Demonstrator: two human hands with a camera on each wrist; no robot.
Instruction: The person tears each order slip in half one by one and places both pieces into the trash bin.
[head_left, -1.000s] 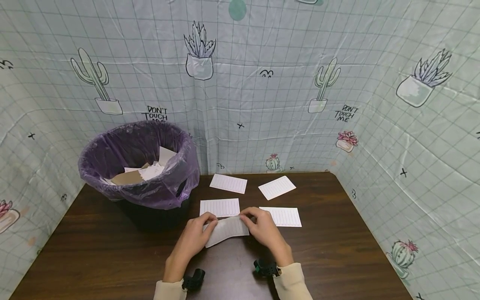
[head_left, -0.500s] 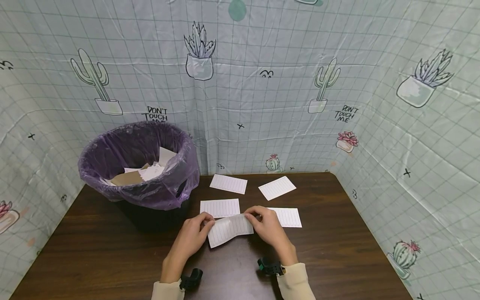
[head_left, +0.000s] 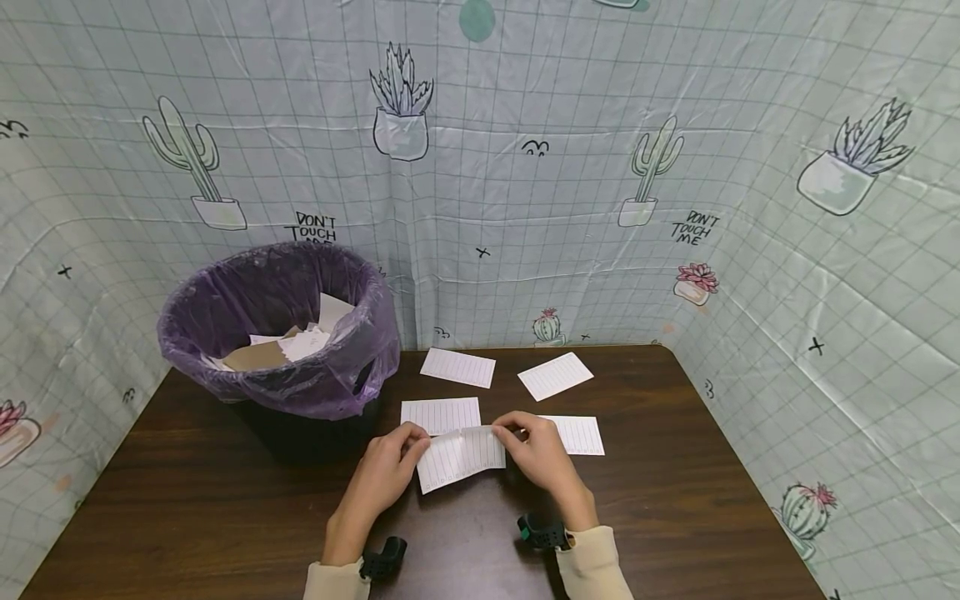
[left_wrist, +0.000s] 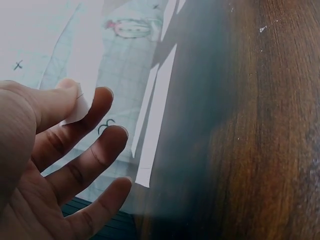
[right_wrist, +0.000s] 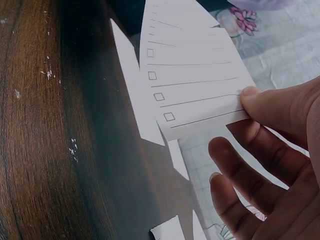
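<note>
A white lined paper slip with small checkboxes [head_left: 459, 460] is held up between both hands, over the near side of the table. My left hand [head_left: 384, 468] pinches its left end between thumb and index finger; in the left wrist view the other fingers of the hand [left_wrist: 65, 145] are spread loosely. My right hand [head_left: 545, 457] pinches the opposite end. Mid-way along the slip's top edge a small notch or tear shows, also visible on the slip [right_wrist: 195, 75] in the right wrist view. Just behind lies another lined slip [head_left: 440, 415], partly covered.
More lined slips lie on the dark wooden table [head_left: 675, 517]: one at the back [head_left: 457, 367], a tilted slip [head_left: 555, 377], and one beside the right hand [head_left: 577, 435]. A bin with a purple liner [head_left: 360, 350], holding paper scraps [head_left: 303, 342], stands at left.
Both hands have shifted slightly right with the slip, the right hand more so. The slip's lined face has tipped more into view, and a notch now shows in its top edge.
</note>
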